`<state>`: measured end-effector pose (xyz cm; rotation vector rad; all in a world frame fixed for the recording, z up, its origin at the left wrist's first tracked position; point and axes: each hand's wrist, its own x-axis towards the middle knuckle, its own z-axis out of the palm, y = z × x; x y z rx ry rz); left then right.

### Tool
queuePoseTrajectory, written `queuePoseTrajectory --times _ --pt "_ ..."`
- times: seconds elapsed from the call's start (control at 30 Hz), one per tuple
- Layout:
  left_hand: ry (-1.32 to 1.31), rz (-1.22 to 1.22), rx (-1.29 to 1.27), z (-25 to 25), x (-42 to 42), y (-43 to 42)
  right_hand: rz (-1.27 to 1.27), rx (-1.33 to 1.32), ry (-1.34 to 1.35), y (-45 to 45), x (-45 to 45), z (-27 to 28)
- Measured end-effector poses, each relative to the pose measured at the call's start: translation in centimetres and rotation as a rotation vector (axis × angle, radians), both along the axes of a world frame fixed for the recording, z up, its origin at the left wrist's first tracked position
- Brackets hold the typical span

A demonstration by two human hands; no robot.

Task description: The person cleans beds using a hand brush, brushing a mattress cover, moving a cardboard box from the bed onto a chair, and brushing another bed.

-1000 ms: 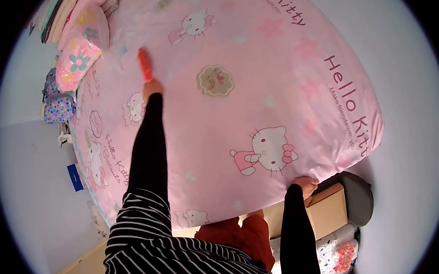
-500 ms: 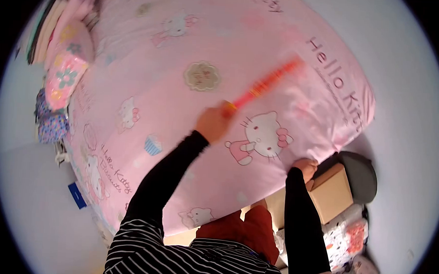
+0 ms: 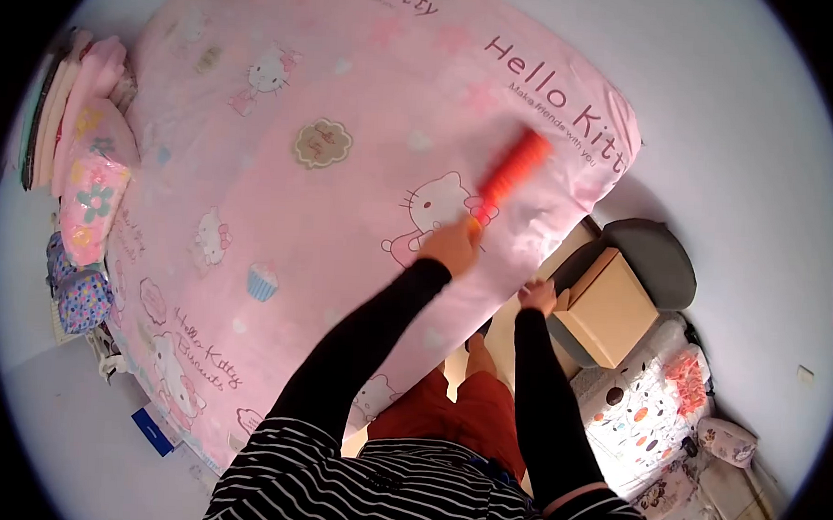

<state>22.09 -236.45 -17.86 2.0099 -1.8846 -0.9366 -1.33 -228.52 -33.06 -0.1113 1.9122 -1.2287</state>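
My left hand (image 3: 450, 247) is closed around the handle of a red bed brush (image 3: 513, 174), which is blurred by motion. The brush head lies over the pink Hello Kitty bed sheet (image 3: 344, 210), close to the printed cat and pointing towards the far right corner. At the sheet's right edge, my right hand (image 3: 538, 295) is closed on the fabric, with its fingertips partly hidden. Wrinkles show in the sheet near that corner.
An open cardboard box (image 3: 609, 310) rests on a dark grey chair (image 3: 653, 261) just right of my right hand. Folded bedding (image 3: 87, 143) is stacked along the left side. A blue box (image 3: 152, 432) lies at lower left. Patterned cloth (image 3: 633, 409) lies at lower right.
My view has shifted, so the bed appears further left and lower. My left hand has swept the brush nearer the right edge. My right hand stays at the sheet's edge.
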Motion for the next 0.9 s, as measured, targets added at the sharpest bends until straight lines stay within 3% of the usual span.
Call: queuePoseTrajectory --times 0.07,0.13,0.2,0.27,0.4,0.53,0.6,0.7,0.8,0.87,0.9 --pt "0.110 -0.154 0.107 5.6 -1.0 2.3 -0.106 0.171 -0.064 4.1 -2.1 1.6" --pt "0.163 -0.167 0.018 5.8 1.2 4.0 -0.067 0.223 0.018 7.9 -3.5 4.6" --pt "0.087 -0.020 -0.177 3.6 5.1 5.3 -0.046 0.266 0.064 11.0 -5.1 6.4" --pt "-0.154 0.194 -0.184 3.9 8.8 5.6 0.012 0.297 0.126 12.9 -6.1 7.3" --pt "-0.229 0.479 -0.175 1.1 9.1 7.0 0.115 0.164 0.087 13.3 -4.9 9.5" --pt "-0.027 0.109 0.085 1.9 -2.2 11.2 0.183 0.049 0.014 12.0 -2.5 12.7" --pt "0.176 -0.085 0.015 4.2 -4.6 12.0 0.232 0.027 -0.017 11.7 -1.9 13.8" --pt "0.145 -0.076 -0.073 5.3 -4.0 12.3 0.291 0.014 -0.063 11.7 -0.6 15.3" --pt "0.053 0.414 -0.086 4.6 -3.3 13.0 0.375 0.022 -0.124 12.2 0.3 15.3" --pt "0.013 0.247 -0.021 2.2 -2.4 15.0 0.444 0.059 -0.130 12.5 1.3 15.0" --pt "-0.017 0.010 0.003 3.4 -1.2 16.1 0.477 0.076 -0.132 12.5 1.8 14.9"
